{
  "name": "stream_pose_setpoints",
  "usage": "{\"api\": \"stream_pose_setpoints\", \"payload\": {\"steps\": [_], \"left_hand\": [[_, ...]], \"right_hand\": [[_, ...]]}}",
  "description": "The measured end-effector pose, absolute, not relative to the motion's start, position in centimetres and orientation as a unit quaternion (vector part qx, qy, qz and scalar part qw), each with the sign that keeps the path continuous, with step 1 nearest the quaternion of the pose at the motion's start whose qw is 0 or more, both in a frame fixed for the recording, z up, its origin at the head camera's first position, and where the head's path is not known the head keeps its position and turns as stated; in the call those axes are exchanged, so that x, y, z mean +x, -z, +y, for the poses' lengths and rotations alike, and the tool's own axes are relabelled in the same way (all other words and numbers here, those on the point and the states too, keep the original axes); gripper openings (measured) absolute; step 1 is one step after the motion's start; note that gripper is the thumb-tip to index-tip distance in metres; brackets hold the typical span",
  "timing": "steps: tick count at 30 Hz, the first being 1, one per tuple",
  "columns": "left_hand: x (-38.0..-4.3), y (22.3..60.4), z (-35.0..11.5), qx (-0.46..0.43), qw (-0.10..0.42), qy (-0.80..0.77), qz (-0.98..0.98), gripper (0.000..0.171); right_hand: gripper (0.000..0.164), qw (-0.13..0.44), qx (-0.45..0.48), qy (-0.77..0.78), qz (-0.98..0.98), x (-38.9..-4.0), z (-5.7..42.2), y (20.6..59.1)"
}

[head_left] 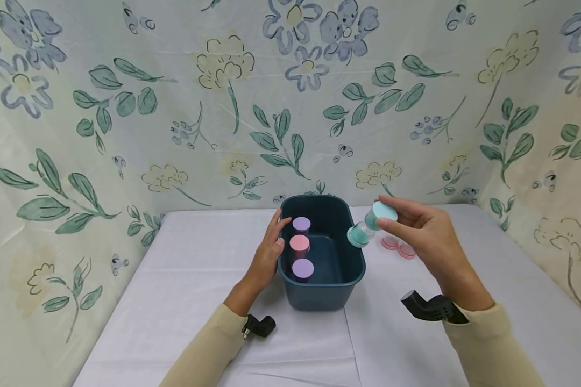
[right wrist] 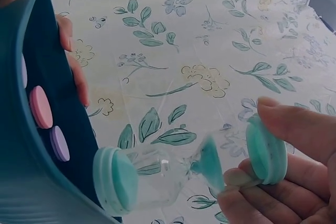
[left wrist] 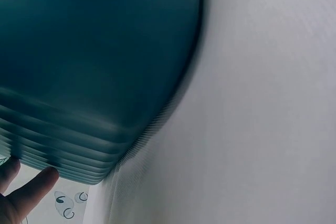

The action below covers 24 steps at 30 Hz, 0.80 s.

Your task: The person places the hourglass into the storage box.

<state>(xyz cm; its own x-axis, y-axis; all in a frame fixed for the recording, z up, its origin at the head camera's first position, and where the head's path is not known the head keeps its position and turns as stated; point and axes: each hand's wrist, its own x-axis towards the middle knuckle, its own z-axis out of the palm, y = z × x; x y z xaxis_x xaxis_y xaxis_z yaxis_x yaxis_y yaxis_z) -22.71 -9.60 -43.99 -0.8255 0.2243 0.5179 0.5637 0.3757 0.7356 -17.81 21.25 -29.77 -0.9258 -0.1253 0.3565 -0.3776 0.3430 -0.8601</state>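
Note:
My right hand (head_left: 423,231) pinches the teal end cap of a sand timer (head_left: 360,234) between thumb and fingers. In the right wrist view the timer (right wrist: 163,174) is tilted, its clear bulbs holding teal sand, its free end at the rim of a dark blue bin (head_left: 319,298). My left hand (head_left: 263,255) holds the bin's left wall, a fingertip and the thumb at the rim, other fingers (left wrist: 34,192) against the outside. Inside, along the left wall, are round purple (head_left: 301,224), pink (head_left: 299,243) and purple (head_left: 302,268) tops; their lower parts are mostly hidden.
Two pink round pieces (head_left: 398,246) are on the white-covered table (head_left: 198,258) right of the bin, partly behind my right hand. A floral cloth (head_left: 184,134) hangs behind and at both sides. Each wrist wears a black camera mount (head_left: 433,307).

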Motion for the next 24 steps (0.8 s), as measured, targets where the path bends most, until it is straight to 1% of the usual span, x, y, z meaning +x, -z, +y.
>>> {"api": "stream_pose_setpoints", "payload": {"steps": [5,13,20,24], "left_hand": [[-22.8,44.1,-9.6,-0.239,0.165,0.503,-0.814,0.054],[-22.7,44.2,-9.7,-0.236,0.164,0.500,-0.817,0.063],[-22.6,44.2,-9.8,-0.241,0.166,0.503,-0.813,0.054],[-22.6,44.2,-9.8,-0.245,0.169,0.503,-0.812,0.054]], "right_hand": [[0.049,0.108,0.165,-0.561,-0.804,-17.9,20.6,29.9],[0.046,0.081,0.190,-0.568,-0.797,-18.2,19.4,30.7],[0.049,0.067,0.183,-0.540,-0.819,-18.2,18.4,31.2],[0.049,0.066,0.182,-0.522,-0.831,-18.3,17.9,31.7]]}}
